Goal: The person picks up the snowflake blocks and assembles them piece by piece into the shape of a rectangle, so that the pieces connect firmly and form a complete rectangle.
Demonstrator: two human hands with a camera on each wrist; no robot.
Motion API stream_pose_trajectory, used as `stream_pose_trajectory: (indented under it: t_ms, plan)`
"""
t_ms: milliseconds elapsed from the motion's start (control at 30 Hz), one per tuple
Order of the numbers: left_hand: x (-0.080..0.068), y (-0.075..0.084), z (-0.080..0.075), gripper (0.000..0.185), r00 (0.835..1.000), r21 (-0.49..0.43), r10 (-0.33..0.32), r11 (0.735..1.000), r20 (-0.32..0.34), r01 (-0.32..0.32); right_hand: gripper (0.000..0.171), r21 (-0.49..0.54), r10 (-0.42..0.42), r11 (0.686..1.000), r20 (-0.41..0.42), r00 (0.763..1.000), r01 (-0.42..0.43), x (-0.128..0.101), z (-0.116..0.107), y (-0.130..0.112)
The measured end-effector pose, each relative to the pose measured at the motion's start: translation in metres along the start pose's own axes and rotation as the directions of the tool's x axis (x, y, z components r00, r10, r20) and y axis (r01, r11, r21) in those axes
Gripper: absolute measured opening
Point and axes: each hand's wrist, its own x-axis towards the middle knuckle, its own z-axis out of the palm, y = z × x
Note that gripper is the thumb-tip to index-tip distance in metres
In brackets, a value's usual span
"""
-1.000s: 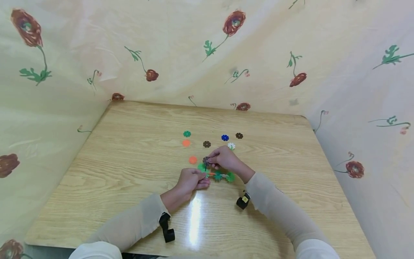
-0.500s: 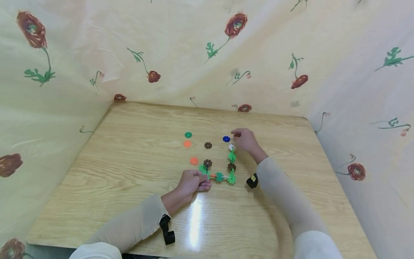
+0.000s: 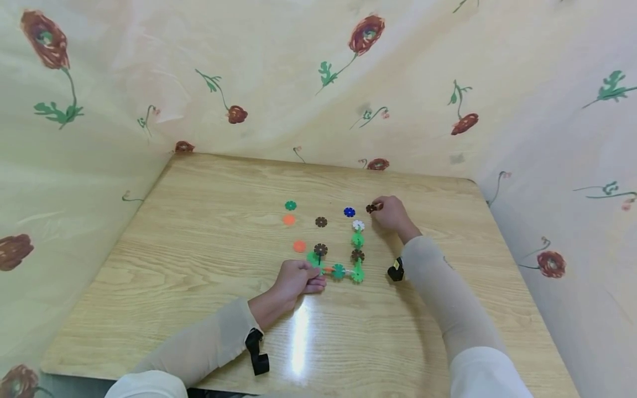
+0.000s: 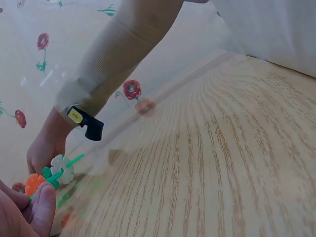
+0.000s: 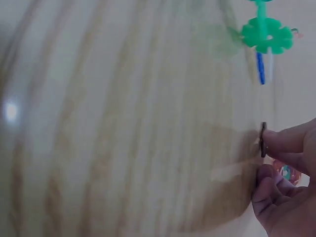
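My left hand [image 3: 297,278] pinches the near left corner of a chain of interlocking plastic snowflake discs; in the left wrist view, thumb and finger meet beside the chain's orange disc [image 4: 34,183]. The chain runs right through a teal disc [image 3: 338,271] to a light green one [image 3: 358,273], then away to a white disc [image 3: 358,225]. A brown disc [image 3: 320,250] stands at its left side. At the far right, my right hand [image 3: 392,213] pinches a loose brown snowflake disc [image 5: 263,139], seen edge-on in the right wrist view and close to the tabletop.
Loose discs lie on the wooden table [image 3: 199,232]: blue [image 3: 349,212], brown [image 3: 321,221], green [image 3: 291,205], and two orange ones, one farther [image 3: 289,219] and one nearer [image 3: 299,246]. Flowered cloth [image 3: 278,83] hangs around the table.
My right hand has left the brown disc on the chain's left side, moved right and away, and taken hold of the loose brown disc. The left hand keeps its place on the chain.
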Motion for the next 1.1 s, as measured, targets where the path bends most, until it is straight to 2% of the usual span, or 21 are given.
stream_pose_trajectory:
  t_ms: [100,233,367,533,767,933,1100]
  plan:
    - [-0.001,0.001,-0.001,0.015,1.000,0.001,0.002,1.000,0.004,-0.002,0.038,0.006,0.009,1.000,-0.032,0.999,-0.008,0.000,0.004,0.002]
    - [-0.003,0.001,0.000,0.015,1.000,0.006,0.004,1.000,0.004,-0.004,0.035,0.021,0.050,0.999,-0.033,0.998,-0.049,0.001,0.006,0.003]
    - [-0.002,0.000,0.000,0.013,1.000,-0.003,0.000,1.000,-0.003,0.000,0.026,0.101,0.100,0.990,-0.031,0.995,-0.096,0.000,0.005,0.003]
    - [-0.001,0.000,0.001,0.013,1.000,-0.007,0.002,1.000,-0.008,-0.002,0.018,0.186,0.099,0.979,-0.052,0.994,-0.087,-0.001,0.002,0.004]
    - [-0.002,0.001,0.002,0.015,1.000,0.003,0.007,1.000,-0.015,-0.007,0.022,0.232,0.031,0.973,-0.070,0.997,-0.014,-0.002,0.001,-0.007]
    - [-0.003,0.002,0.003,0.012,1.000,0.004,0.003,1.000,-0.016,-0.003,0.018,0.266,-0.069,0.960,-0.056,0.996,0.081,-0.007,0.006,-0.025]
    - [-0.002,0.002,0.003,0.010,1.000,0.015,0.014,1.000,-0.005,-0.014,0.012,0.265,-0.172,0.950,-0.006,0.985,0.167,-0.016,0.016,-0.047]
